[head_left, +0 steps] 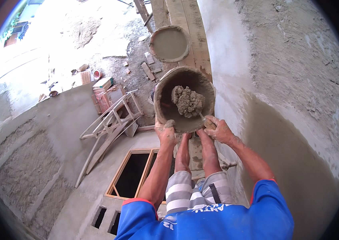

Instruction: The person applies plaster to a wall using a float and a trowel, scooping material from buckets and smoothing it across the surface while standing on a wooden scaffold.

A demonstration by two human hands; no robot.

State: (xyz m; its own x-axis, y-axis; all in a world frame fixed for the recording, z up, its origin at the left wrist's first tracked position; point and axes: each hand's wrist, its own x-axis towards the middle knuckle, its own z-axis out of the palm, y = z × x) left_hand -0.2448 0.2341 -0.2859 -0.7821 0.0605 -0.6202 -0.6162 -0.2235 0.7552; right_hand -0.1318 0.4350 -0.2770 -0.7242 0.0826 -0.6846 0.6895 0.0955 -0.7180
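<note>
The left hand [167, 135] is closed on the near left rim of the bucket [162, 90], with wet material on its fingers. The right hand [218, 130] grips the handle of 1 trowel [208, 123] at the near right rim. The blade is hidden by a lumpy load of mortar [186, 102] lying within the bucket's mouth. Whether the bucket is lifted or supported from below cannot be told.

Risks, in my judgement, number 3. The load could slump off the blade if the trowel tilts or is jerked. The bucket could tip if the left hand slips on its wet rim. Mortar dropped outside could land on the planks [198, 34] or foul the grey liquid in the basin [152, 44], just beyond the bucket on the far side.

To the right, the wall [231, 52] stands close; knocking the trowel against it would shed material.
</note>
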